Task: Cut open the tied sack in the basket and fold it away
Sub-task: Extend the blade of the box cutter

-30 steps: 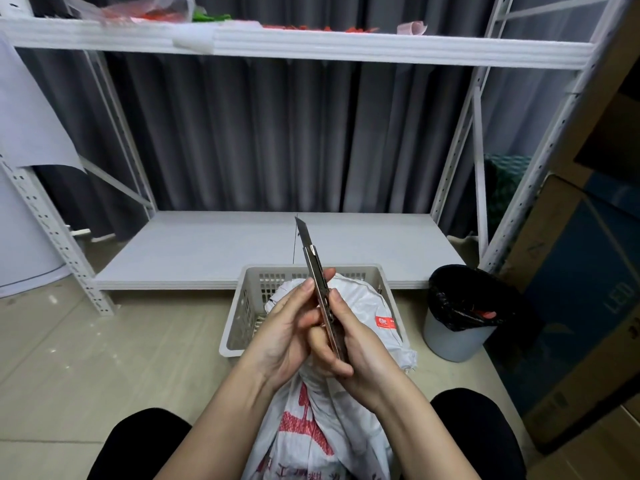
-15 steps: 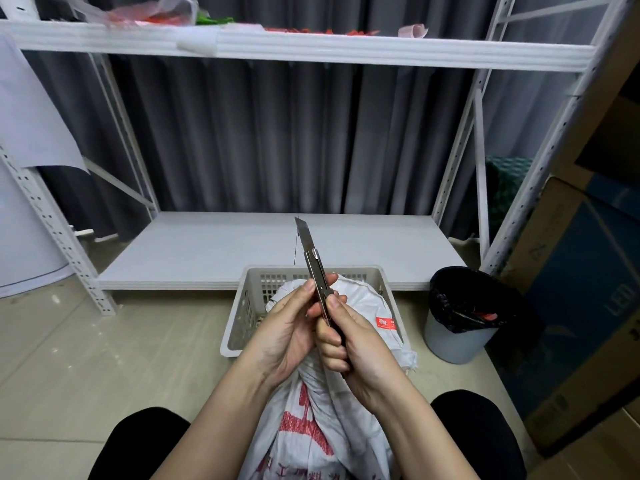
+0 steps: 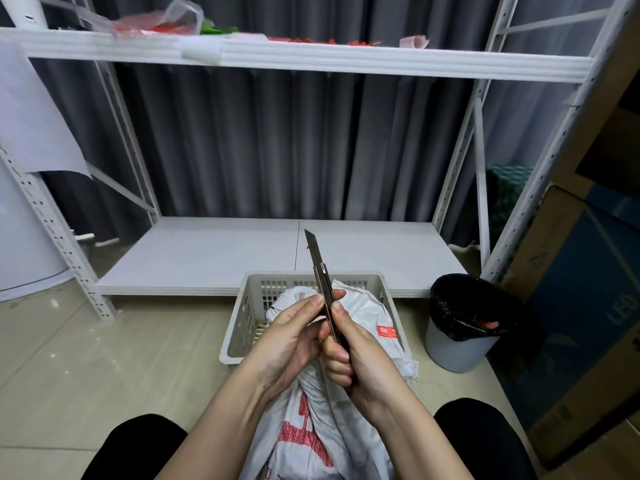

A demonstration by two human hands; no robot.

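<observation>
A white metal rack (image 3: 460, 174) stands before a dark curtain on a tiled floor, a lined bin (image 3: 460, 327) at the right. Near it a pale basket (image 3: 242, 327) holds a white woven sack (image 3: 374, 317) that spills toward the person's knees. The sack looks soft, light and slippery, best gripped at its bunched, tied neck. It lies just beneath both hands. The right hand (image 3: 363, 362) is clenched around a box cutter (image 3: 323, 289), blade out and pointing up; the left hand (image 3: 287, 344) pinches its body with fingertips.
</observation>
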